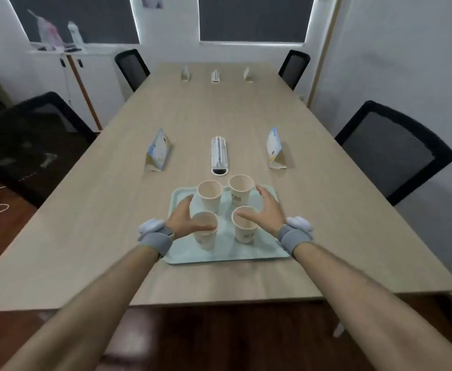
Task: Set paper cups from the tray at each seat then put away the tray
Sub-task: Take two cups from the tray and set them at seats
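A pale green tray lies on the near middle of the long wooden table. Several paper cups stand upright on it: far left cup, far right cup, near left cup, near right cup. My left hand hovers with fingers spread over the near left cup, thumb across its rim. My right hand is spread over the near right cup, between it and the far right cup. Neither hand holds a cup.
Two folded name cards and a white power strip sit beyond the tray; more of the same stand at the far end. Black chairs line both sides. A white cabinet stands at the left wall.
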The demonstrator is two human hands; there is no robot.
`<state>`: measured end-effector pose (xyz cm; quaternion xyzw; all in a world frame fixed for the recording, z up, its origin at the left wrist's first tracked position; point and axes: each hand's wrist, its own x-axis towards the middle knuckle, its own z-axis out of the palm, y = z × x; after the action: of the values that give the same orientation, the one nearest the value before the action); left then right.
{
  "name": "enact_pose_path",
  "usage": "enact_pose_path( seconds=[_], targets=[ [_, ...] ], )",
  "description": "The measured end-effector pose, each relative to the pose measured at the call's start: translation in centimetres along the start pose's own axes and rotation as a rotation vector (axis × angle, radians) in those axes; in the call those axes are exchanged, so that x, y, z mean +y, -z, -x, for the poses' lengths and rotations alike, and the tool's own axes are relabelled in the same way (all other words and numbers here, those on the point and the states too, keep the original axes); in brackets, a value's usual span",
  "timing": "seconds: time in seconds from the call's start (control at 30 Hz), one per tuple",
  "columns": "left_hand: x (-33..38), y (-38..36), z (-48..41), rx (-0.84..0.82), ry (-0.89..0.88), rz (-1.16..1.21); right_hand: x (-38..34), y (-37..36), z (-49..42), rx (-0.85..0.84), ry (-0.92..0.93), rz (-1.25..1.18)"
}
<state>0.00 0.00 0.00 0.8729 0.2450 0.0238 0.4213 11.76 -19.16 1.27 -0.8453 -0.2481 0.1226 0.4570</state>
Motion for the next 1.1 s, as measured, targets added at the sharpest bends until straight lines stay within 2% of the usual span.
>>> enact_pose_path(
  seconds=[0.17,0.43,0.63,0.83,1.1],
  targets=[
    [-3.0,-2.2,1.1,0.031,0.069,0.104,3.9,-1.8,1.6,-0.024,-0.138,-0.026],
    [-6.2,-5.1,0.7,0.085,0.134,0.223,7.7,-4.0,1.6,-0.013,-0.229,-0.097],
    [-5.8,-6.2,-0.4,0.165,0.105,0.34,7.7,-5.1,0.2,0.053,-0.284,-0.233],
    [-4.7,-7.2,-0.6,0.27,0.095,0.395,7.5,-5.7,-0.3,0.093,-0.295,-0.263],
    [-2.4,-6.6,-2.1,0.215,-0.05,0.381,6.4,-3.3,0.2,0.233,-0.271,-0.36]
  ],
)
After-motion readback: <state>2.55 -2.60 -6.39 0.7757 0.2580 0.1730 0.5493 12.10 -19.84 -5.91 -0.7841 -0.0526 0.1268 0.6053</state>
